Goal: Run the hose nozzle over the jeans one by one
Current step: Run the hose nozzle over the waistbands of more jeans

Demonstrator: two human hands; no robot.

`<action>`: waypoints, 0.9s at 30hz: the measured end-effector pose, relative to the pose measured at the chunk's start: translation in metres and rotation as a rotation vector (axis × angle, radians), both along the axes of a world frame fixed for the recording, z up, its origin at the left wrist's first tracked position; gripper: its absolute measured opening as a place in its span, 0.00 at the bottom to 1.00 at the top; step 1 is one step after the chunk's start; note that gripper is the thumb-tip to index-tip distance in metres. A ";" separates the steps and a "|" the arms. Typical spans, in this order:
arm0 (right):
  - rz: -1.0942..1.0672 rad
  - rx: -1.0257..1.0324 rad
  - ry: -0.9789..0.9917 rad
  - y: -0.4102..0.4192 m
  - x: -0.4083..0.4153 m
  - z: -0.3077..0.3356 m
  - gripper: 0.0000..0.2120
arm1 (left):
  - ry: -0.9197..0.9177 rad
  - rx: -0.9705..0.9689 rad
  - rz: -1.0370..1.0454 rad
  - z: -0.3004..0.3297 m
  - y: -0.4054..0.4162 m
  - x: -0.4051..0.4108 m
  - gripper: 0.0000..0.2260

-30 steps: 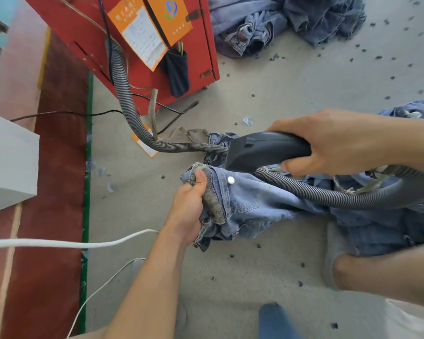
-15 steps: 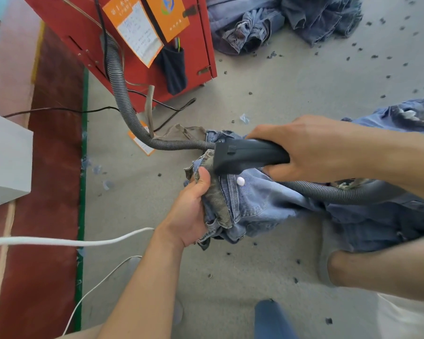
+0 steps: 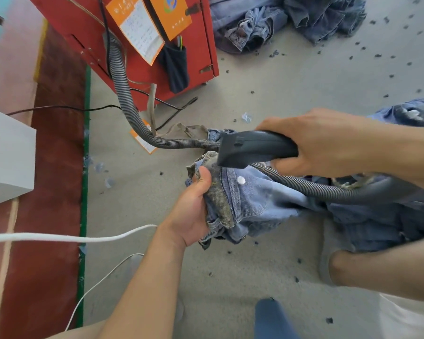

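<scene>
On the grey floor (image 3: 291, 99), a red metal cabinet (image 3: 137, 69) stands at the upper left, with orange paper cards (image 3: 142, 30) and a dark pouch (image 3: 175, 67) hanging on its side. Beyond it, at the top of the view, lies a heap of blue denim (image 3: 291, 20), and dark lint specks are scattered over the floor around it. A ribbed grey hose (image 3: 123, 94) drops from the cabinet, curves across the floor and loops round under the right forearm. Below the middle, the jeans (image 3: 260, 204) lie bunched on the floor against the person's knee, waistband towards the left. The right hand (image 3: 328, 143) is wrapped round the black nozzle (image 3: 252, 149), whose wide mouth sits just over the waistband edge. The left hand (image 3: 194, 214) clutches the bunched waistband, thumb up on the fabric. A white button (image 3: 241, 180) shows just below the nozzle. A white cord (image 3: 71, 238) runs in from the left edge.
</scene>
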State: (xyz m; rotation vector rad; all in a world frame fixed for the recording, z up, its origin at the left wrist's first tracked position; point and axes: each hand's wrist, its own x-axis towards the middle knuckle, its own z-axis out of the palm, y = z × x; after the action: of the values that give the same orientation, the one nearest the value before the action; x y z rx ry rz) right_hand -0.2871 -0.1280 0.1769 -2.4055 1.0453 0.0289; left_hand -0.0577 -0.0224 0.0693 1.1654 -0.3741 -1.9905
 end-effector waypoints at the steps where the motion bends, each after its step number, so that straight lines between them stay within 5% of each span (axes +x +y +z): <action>1: 0.027 0.017 0.019 0.000 -0.002 0.002 0.17 | -0.005 -0.003 0.008 0.000 0.000 0.000 0.30; 18: 0.042 0.076 0.056 0.007 0.003 -0.007 0.14 | 0.039 0.008 -0.038 0.000 0.005 0.000 0.32; 22: -0.107 0.013 -0.061 0.000 0.013 -0.016 0.13 | 0.039 0.027 -0.036 -0.005 0.010 0.002 0.30; 27: -0.074 0.240 -0.045 -0.023 -0.013 0.004 0.09 | 0.055 0.013 -0.042 -0.002 0.012 0.004 0.29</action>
State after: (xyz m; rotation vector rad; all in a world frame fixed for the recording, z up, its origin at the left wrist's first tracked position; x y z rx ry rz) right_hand -0.3002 -0.1514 0.1809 -2.1418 1.0460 0.0704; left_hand -0.0537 -0.0106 0.0671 1.1166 -0.3601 -2.0595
